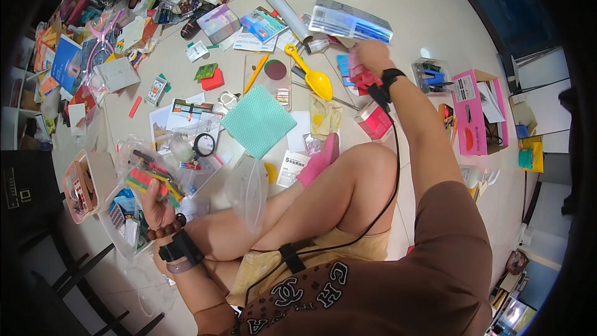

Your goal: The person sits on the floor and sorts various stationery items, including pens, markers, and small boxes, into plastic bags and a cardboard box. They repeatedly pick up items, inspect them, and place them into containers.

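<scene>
My left hand [158, 209] is closed round a clear plastic bag of coloured sticks [148, 179], in red, green, yellow and black. It is held low at the left, over a clear box [118, 236] with mixed small items. On the far right side, my right arm reaches out, and my right hand [375, 57] is closed on a crumpled pink-red piece [360, 76], cloth or plastic; its fingertips are partly hidden. Beside that hand lie a blue card [343, 70] and a long blue-and-white packet [351, 22]. A pink-red box [375, 121] sits just nearer to me.
A yellow toy shovel [319, 84], a mint-green textured sheet [259, 121] and a clear bag [247, 191] lie before my crossed legs. Piled packets and papers [118, 74] crowd the far left. A pink box [471, 115] and a clear tray [430, 76] stand at right.
</scene>
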`<action>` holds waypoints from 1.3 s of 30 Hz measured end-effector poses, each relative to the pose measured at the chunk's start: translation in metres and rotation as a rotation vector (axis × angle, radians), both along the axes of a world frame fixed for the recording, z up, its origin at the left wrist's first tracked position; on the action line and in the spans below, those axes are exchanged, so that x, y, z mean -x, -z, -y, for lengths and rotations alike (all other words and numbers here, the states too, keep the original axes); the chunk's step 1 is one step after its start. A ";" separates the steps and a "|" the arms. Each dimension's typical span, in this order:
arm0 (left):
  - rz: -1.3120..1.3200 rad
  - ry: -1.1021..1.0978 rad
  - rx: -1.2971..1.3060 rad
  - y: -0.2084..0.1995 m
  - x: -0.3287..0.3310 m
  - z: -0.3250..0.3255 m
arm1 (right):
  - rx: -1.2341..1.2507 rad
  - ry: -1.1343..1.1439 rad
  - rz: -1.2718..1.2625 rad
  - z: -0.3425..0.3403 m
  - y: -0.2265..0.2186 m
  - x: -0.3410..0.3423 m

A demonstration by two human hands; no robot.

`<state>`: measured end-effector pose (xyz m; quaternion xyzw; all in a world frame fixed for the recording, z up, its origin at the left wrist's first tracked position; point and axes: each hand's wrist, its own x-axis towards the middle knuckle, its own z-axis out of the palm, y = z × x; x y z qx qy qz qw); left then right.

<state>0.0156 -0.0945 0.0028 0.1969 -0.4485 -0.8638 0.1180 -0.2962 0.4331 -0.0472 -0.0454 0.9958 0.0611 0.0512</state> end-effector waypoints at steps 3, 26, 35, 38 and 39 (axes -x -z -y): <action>0.002 0.010 0.012 0.000 0.001 0.000 | 0.017 0.177 -0.121 -0.039 -0.006 -0.006; 0.024 -0.001 0.030 -0.009 0.005 -0.011 | 0.045 0.057 -0.050 0.078 0.023 0.088; 0.040 0.014 0.008 -0.008 0.000 -0.007 | 0.246 0.384 0.017 -0.023 0.019 0.070; 0.030 0.023 0.000 -0.009 0.002 -0.008 | 0.224 0.432 -0.079 -0.041 0.026 0.052; 0.024 0.018 -0.006 -0.009 0.002 -0.009 | 0.201 0.426 -0.127 -0.044 0.028 0.044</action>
